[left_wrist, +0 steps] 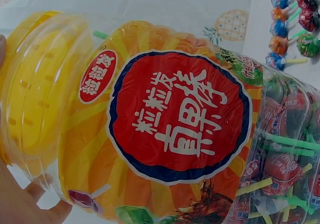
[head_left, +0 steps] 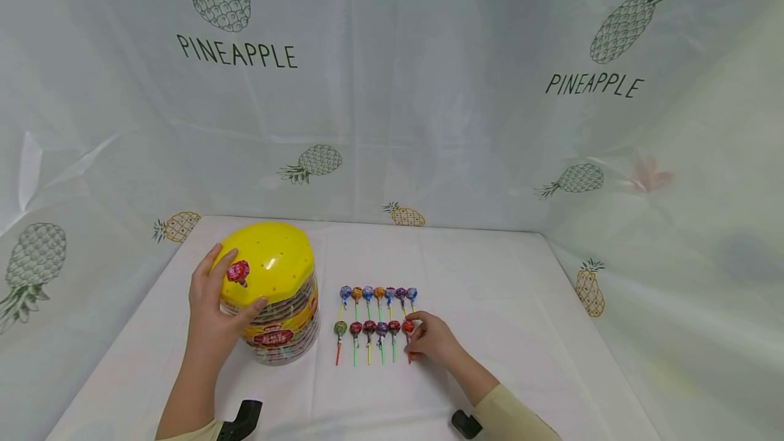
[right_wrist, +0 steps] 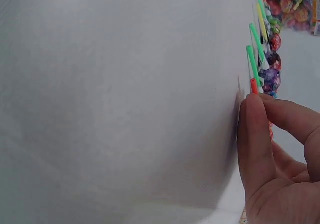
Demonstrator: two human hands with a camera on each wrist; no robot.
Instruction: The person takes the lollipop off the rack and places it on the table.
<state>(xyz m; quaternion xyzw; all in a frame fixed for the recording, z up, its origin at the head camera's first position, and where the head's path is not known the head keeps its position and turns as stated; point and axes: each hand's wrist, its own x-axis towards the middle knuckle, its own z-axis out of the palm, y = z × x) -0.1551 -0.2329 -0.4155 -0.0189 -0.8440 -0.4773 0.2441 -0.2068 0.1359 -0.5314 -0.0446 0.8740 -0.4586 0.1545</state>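
A large clear candy jar (head_left: 278,339) with a yellow lid (head_left: 275,257) stands upright on the left, full of lollipops. My left hand (head_left: 214,301) grips it at the lid, fingers over the left side and thumb at the front. In the left wrist view, the jar's orange and red label (left_wrist: 180,116) fills most of the picture. To the right, lollipops lie in two rows. At the near row's right end, my right hand (head_left: 433,339) pinches a red lollipop (head_left: 408,326) by its red stick. The right wrist view shows that stick's tip (right_wrist: 254,84) above my fingertips.
The far row holds several lollipops (head_left: 368,292) in blue, orange and purple wrappers. Next to the pinched one, the near row has dark red, purple and green ones (head_left: 369,327). A white cloth (head_left: 478,271) covers the table; a pineapple-print curtain (head_left: 416,101) hangs around it.
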